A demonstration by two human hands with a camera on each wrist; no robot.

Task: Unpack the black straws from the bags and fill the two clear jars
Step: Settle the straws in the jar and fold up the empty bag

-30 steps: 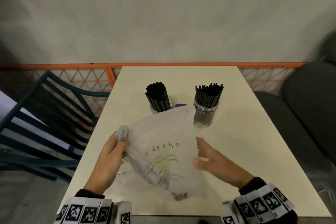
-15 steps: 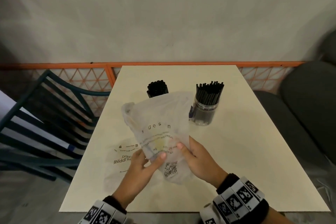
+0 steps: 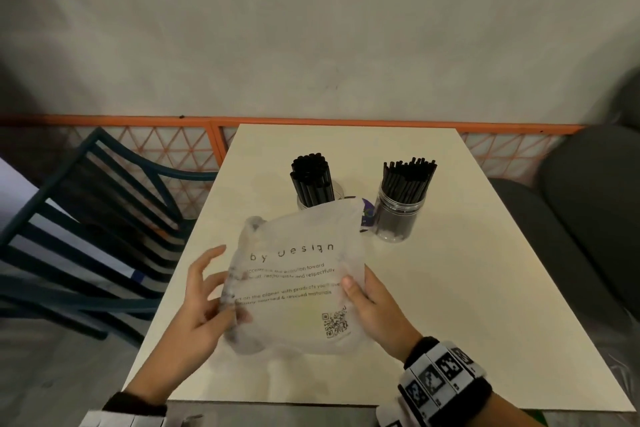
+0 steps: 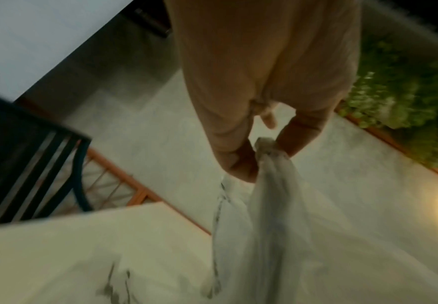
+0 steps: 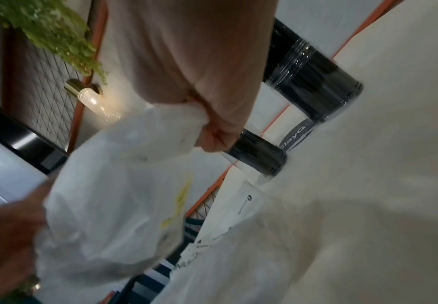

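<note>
A translucent white bag (image 3: 294, 291) with black print and a QR code is spread between both hands above the table's near half. My left hand (image 3: 227, 288) pinches its left edge; the left wrist view shows finger and thumb closed on bunched plastic (image 4: 264, 152). My right hand (image 3: 353, 288) grips the right edge, thumb on top. No straws show through the bag. Behind it stand two clear jars: the left jar (image 3: 313, 194) holds thick black straws, the right jar (image 3: 398, 215) thin ones. A second bag (image 5: 238, 216) lies flat on the table.
The cream table (image 3: 467, 288) ends in a near edge just below my wrists. A small purple item (image 3: 367, 215) lies between the jars. A dark blue chair (image 3: 86, 218) stands left, a dark cushioned seat (image 3: 588, 201) right, an orange railing (image 3: 346, 121) behind.
The bag has been turned and pulled flat with its print facing me. My hands have moved apart from its lower middle to its left and right edges.
</note>
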